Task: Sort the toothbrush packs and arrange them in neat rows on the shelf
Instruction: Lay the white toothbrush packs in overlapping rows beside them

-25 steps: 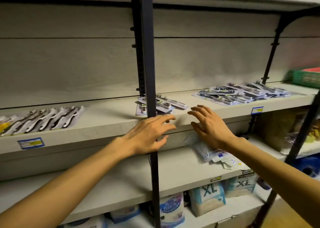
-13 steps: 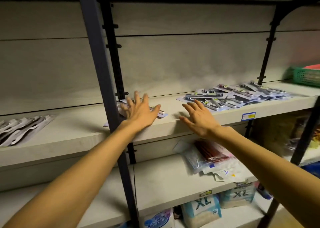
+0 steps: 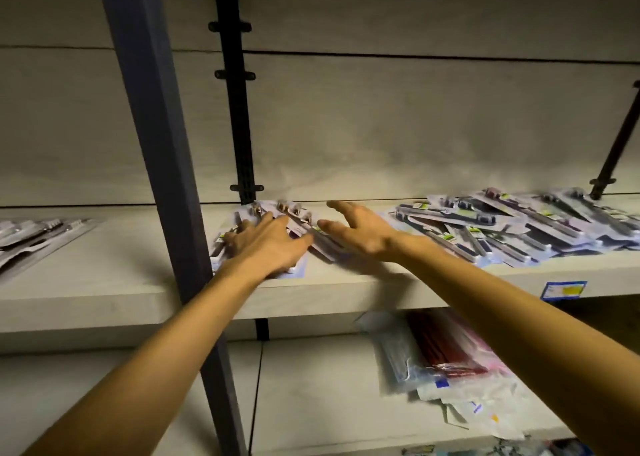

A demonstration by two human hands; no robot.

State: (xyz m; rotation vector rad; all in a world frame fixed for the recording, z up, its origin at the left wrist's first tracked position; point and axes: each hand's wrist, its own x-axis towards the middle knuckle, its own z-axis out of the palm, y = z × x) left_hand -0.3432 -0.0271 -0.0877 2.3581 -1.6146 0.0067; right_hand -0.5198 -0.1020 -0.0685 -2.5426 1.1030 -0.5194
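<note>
Both hands open: left hand [image 3: 266, 244] flat on the small stack of toothbrush packs [image 3: 277, 233] beside the dark upright post [image 3: 162, 164], right hand [image 3: 360, 230] hovering with fingers spread just to its right. Larger jumbled pile [image 3: 512, 227] further right on the same shelf [image 3: 104, 279]. Best to steady the stack under the left palm, square loose edges inward with the right, press lightly to avoid fanning slick packs.
</note>
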